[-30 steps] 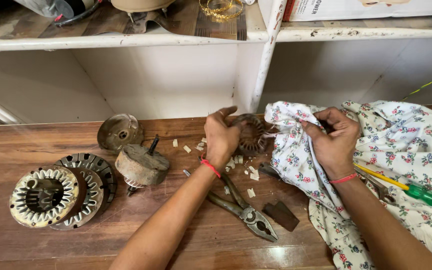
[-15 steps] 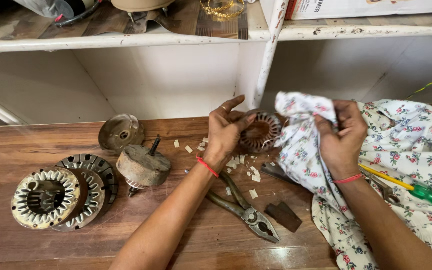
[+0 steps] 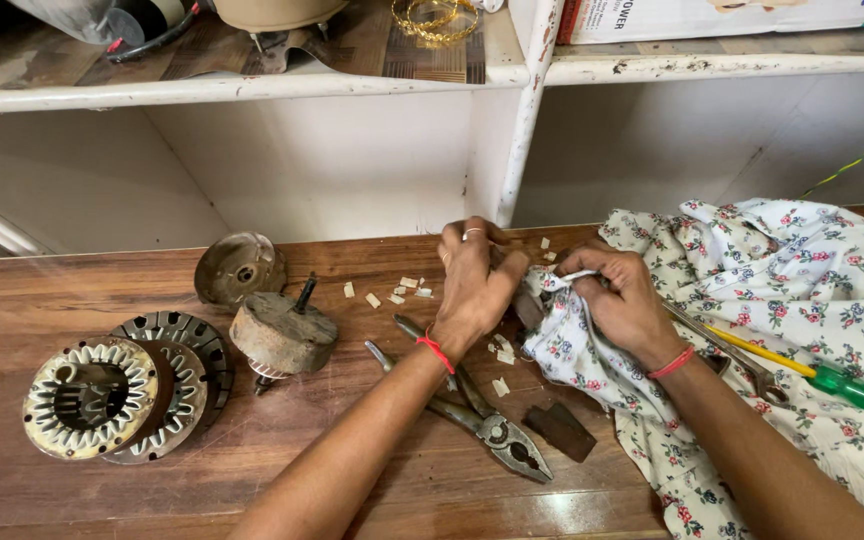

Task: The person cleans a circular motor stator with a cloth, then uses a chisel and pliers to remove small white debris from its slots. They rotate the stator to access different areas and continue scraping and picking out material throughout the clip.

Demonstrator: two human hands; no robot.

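Wooden bench [image 3: 102, 500], L hand [image 3: 472, 285] curled on hidden part, R hand [image 3: 624, 300] pinching floral cloth [image 3: 802, 300].

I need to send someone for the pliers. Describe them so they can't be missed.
On the wooden table, look just under the person's left forearm. The pliers lie flat there, jaws pointing toward the near edge. Unlike the green-handled screwdriver on the floral cloth, they are bare grey metal.
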